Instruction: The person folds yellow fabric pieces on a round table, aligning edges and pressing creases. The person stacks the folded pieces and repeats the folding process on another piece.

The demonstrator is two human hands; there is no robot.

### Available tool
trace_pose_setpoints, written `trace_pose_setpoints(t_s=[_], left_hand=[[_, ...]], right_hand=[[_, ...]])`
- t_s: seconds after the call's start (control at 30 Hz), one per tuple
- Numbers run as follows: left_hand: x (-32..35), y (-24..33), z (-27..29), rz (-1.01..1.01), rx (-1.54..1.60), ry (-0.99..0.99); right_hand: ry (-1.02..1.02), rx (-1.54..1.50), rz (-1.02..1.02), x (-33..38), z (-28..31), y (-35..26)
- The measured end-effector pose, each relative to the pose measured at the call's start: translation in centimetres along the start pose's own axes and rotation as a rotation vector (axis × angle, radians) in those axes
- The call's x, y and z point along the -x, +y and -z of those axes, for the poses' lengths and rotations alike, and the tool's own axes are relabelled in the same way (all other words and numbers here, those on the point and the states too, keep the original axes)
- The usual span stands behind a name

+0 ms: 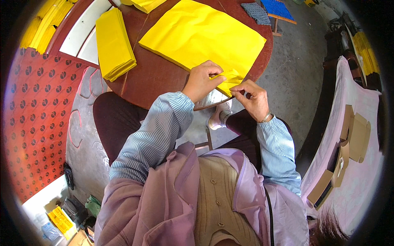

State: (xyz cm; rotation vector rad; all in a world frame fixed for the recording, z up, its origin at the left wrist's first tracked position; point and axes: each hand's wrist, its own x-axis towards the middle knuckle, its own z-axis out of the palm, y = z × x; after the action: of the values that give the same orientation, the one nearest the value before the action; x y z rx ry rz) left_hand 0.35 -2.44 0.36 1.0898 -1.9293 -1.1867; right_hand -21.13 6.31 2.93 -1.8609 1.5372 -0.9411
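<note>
A thick stack of large yellow paper sheets (205, 35) lies on a round reddish-brown table (160, 74). At the stack's near right corner, a small folded piece of yellow paper (230, 78) stands up in creases. My left hand (204, 80) is closed, thumb and forefinger pinching the left side of this fold. My right hand (253, 100) is closed too, its fingertips pinching the paper's near edge by the table rim. Whether the fold belongs to the top sheet or is a separate piece, I cannot tell.
Left on the table is a pile of narrow folded yellow paper (115, 45). More yellow paper (144, 4) lies at the far edge. A blue-topped stool (279, 10) stands beyond. To the right, opened cardboard boxes (349, 139) rest on a pink cloth-covered surface (365, 180).
</note>
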Motion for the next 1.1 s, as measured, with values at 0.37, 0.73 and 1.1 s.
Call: trace_pose_setpoints(t_s=[0.37,0.73,1.1], left_hand=[[0.0,-0.3,-0.1,-0.024,0.046,0.010],[-0.1,0.1,0.0,0.009,0.058,-0.003],[0.2,-0.2,-0.4,-0.048,-0.011,0.057]], right_hand=[[-0.001,0.006,0.008,0.0,-0.1,0.1],[0.112,-0.077,-0.141,-0.9,-1.1,0.6],[0.118,-0.088,0.011,-1.0,-0.4,0.6]])
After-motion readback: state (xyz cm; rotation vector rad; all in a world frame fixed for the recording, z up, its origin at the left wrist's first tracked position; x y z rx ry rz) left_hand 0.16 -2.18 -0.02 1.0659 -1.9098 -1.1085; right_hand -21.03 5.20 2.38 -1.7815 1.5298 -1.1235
